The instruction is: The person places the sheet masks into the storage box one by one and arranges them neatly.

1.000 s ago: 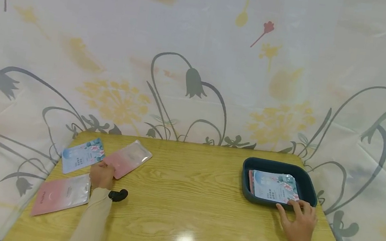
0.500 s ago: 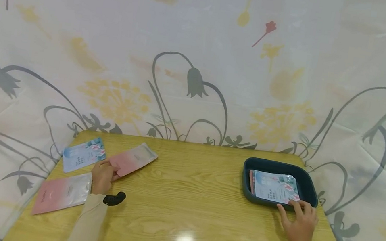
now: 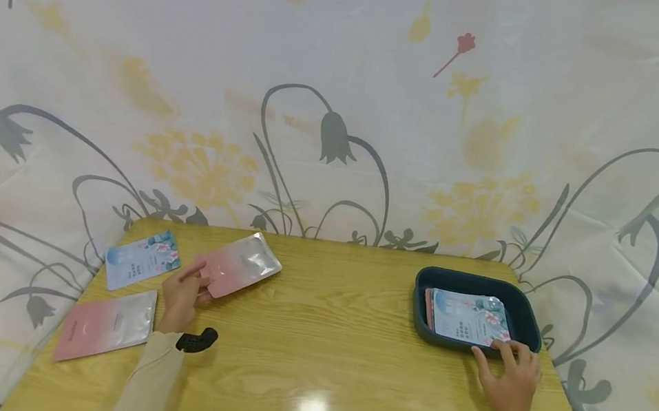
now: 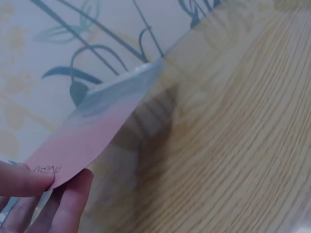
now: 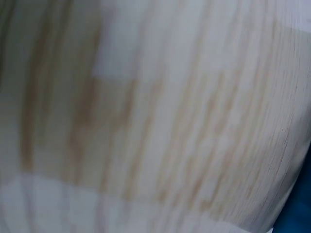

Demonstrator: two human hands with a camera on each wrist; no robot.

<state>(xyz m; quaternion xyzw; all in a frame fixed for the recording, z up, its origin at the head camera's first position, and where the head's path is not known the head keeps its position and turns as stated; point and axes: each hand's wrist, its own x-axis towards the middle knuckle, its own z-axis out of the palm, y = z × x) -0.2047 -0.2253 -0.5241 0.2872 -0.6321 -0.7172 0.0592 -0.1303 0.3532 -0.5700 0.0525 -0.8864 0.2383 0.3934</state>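
While the left hand [image 3: 179,300], in the head view, pinches the pink pouch [image 3: 243,266] ahead of it, the right hand [image 3: 510,389] bends over the near rim of the dark tray [image 3: 469,281]. The left wrist view shows the pouch held by one end, seemingly light, bendy, probably slick; that end suits a firm pinch. The right wrist view shows tabletop [image 5: 194,121], no hand.

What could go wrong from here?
Slip or droop: the left grip pinches the pink pouch at one end only, leaving the far end unsupported above the table.
Bump: the right grip is at the near rim of the tray, so a twitch might shift it.
Slide: the blue pouch lies atop a pink edge; another pouch might not sit flat.
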